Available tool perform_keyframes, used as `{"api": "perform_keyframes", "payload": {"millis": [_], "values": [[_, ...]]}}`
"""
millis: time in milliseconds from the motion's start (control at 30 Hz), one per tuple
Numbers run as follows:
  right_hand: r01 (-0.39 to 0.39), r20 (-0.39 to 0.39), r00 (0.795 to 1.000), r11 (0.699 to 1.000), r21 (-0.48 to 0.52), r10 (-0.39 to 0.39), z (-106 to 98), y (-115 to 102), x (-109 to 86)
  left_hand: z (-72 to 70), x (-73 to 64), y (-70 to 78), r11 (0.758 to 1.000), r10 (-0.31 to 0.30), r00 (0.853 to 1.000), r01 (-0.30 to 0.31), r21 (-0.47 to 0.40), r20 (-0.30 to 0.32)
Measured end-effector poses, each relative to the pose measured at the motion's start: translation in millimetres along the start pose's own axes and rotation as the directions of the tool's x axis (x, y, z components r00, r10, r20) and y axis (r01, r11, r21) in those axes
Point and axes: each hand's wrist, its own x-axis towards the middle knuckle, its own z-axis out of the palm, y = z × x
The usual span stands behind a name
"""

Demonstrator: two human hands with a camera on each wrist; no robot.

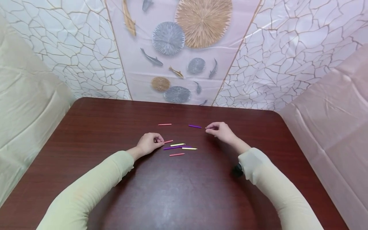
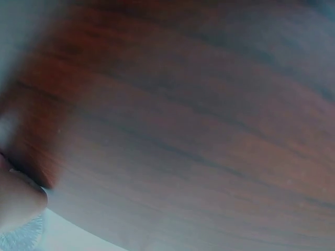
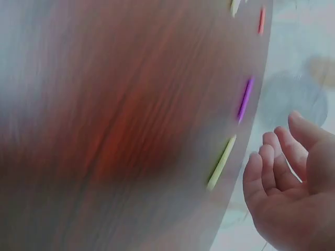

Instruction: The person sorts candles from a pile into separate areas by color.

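Observation:
My left hand (image 1: 150, 142) pinches the near end of a slim red pen (image 1: 168, 141) lying at its fingertips. The left wrist view shows only part of a finger (image 2: 21, 201). My right hand (image 1: 221, 131) is over the table's right half, fingers loosely bent and thumb apart in the right wrist view. Beside it lies a yellow pen (image 3: 222, 163), mostly hidden by the hand in the head view. A purple pen (image 1: 195, 126) lies just left of that hand. Between the hands are a purple pen (image 1: 171, 148), yellow pens (image 1: 177, 144) and a red pen (image 1: 177, 154).
Another red pen (image 1: 164, 124) lies farther back on the dark wooden table (image 1: 178, 191). Patterned cloth (image 1: 184, 80) hangs behind the table's far edge, and plain cloth flanks both sides.

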Motion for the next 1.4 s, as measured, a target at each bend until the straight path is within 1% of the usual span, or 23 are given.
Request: {"api": "perform_keyframes", "payload": {"millis": [100,167,267,367,467,567,700,867,967,1000,1100,1200,1233,1400], "values": [[0.032,0.069,0.997,0.998,0.045,-0.035,12.2,-13.2,-4.5,-0.6,0.1,-0.5,1.0,-0.013,1.0,0.013,-0.002,0.007],[0.055,0.104,0.993,0.997,0.061,-0.061,21.1,-18.8,-7.9,-0.4,0.4,-1.4,1.0,-0.009,1.0,0.009,-0.001,0.01],[0.093,0.14,0.985,0.992,0.09,-0.105,34.0,-20.7,-13.0,0.0,0.8,-2.0,1.0,0.01,1.0,-0.01,-0.006,0.01],[0.102,0.161,0.98,0.99,0.099,-0.118,42.7,-19.4,-16.8,-0.7,0.9,-2.8,0.999,0.036,0.999,-0.036,-0.014,0.013],[0.109,0.175,0.977,0.99,0.091,-0.124,46.2,-18.3,-19.1,-1.9,1.3,-3.3,0.998,0.051,0.998,-0.051,-0.023,0.023],[0.119,0.178,0.975,0.99,0.074,-0.13,47.8,-18.5,-19.7,-2.4,0.8,-3.3,0.998,0.047,0.999,-0.046,-0.031,0.025],[0.139,0.163,0.976,0.99,0.034,-0.143,50.1,-19.0,-19.4,-1.2,0.3,-4.1,0.999,0.048,0.999,-0.048,-0.021,0.01],[0.156,0.137,0.979,0.988,-0.001,-0.154,52.3,-16.8,-18.4,-0.6,-0.4,-3.9,0.997,0.075,0.997,-0.075,-0.017,-0.005],[0.186,0.133,0.973,0.982,0.018,-0.187,51.6,-14.5,-18.6,-1.6,-1.1,-2.8,0.997,0.073,0.997,-0.073,-0.025,-0.005],[0.223,0.126,0.966,0.974,0.034,-0.225,53.9,-7.2,-15.4,-1.9,-1.1,-2.5,0.997,0.071,0.997,-0.071,-0.029,-0.005],[0.248,0.13,0.959,0.968,0.045,-0.251,53.4,-6.2,-15.3,-2.3,-0.9,-2.9,0.997,0.073,0.997,-0.073,-0.034,-0.005],[0.235,0.134,0.962,0.972,0.025,-0.236,54.9,-6.5,-14.1,-2.4,-0.5,-3.7,0.996,0.078,0.997,-0.078,-0.036,-0.003],[0.202,0.141,0.969,0.979,0.003,-0.201,52.9,-13.6,-16.9,-2.3,-0.4,-4.3,0.996,0.08,0.997,-0.08,-0.038,-0.004],[0.146,0.147,0.98,0.988,-0.056,-0.136,55.3,-16.2,-15.9,-4.4,0.4,-5.0,0.994,0.087,0.996,-0.088,-0.067,-0.015]]}}
